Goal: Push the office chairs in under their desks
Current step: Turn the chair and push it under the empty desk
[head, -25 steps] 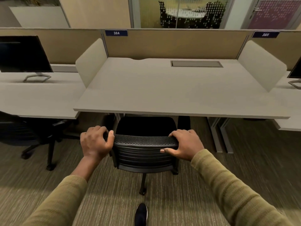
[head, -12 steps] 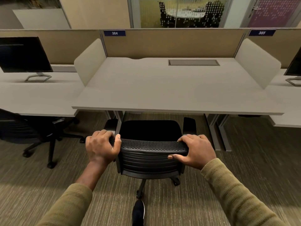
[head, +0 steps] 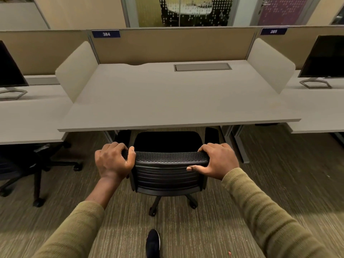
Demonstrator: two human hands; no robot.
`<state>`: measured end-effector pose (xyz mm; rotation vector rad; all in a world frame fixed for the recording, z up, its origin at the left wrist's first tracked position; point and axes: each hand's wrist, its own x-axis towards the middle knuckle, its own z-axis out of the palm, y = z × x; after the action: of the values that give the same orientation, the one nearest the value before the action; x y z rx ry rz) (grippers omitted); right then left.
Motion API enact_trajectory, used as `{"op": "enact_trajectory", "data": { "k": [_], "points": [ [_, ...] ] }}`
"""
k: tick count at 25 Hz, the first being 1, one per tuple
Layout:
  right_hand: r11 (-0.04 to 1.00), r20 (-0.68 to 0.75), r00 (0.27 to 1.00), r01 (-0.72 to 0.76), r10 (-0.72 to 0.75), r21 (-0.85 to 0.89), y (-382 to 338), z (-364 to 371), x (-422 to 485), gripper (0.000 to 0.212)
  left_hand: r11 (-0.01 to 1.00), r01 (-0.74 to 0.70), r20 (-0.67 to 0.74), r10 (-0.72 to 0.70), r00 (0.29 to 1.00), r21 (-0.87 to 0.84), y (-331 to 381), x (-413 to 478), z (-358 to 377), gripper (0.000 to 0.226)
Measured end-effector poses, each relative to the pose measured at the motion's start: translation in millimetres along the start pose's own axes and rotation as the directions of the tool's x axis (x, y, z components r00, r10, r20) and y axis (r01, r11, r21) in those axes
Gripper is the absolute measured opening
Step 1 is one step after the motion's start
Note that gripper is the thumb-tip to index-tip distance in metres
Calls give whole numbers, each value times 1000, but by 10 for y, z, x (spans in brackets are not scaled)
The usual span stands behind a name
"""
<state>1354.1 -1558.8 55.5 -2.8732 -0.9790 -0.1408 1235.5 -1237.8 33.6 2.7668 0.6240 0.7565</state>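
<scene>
Black mesh runs along the top of the office chair [head: 168,164], and both hands are wrapped over that top edge. The left hand [head: 112,161] curls around the left corner of the backrest, fingers over the front and thumb against the mesh. The right hand [head: 216,161] clasps the right corner, fingers over the top and thumb lying along the back face. Both are closed on the backrest, not spread.

Judging by the scene, the step in hand is the push itself: the chair faces the desk [head: 176,101] labelled 384 and sits centred on its near edge. The seat's front already lies beneath that edge, with the two armrests just at it, while the backrest and wheeled base stand out over the carpet [head: 279,192], clear of the desk.

What the next move seems to call for is a straight, even shove from both hands, so the chair rolls squarely between the desk's legs and the armrests slip under the top rather than catching on it. Whether they clear the underside cannot be told from here.

Another chair [head: 28,164] stands at the near edge of the left-hand desk, its base out on the carpet.
</scene>
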Motion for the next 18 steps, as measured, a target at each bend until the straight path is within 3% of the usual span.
{"op": "enact_trajectory", "data": {
  "k": [13, 18],
  "points": [
    [996, -44, 995, -85, 85, 1, 541, -27, 875, 99, 1000, 22, 145, -19, 989, -22, 369, 781, 470, 54],
    [997, 6, 998, -67, 67, -32, 669, 19, 1263, 107, 1000, 11, 175, -11, 985, 0, 368, 1119, 653, 51]
  ]
}}
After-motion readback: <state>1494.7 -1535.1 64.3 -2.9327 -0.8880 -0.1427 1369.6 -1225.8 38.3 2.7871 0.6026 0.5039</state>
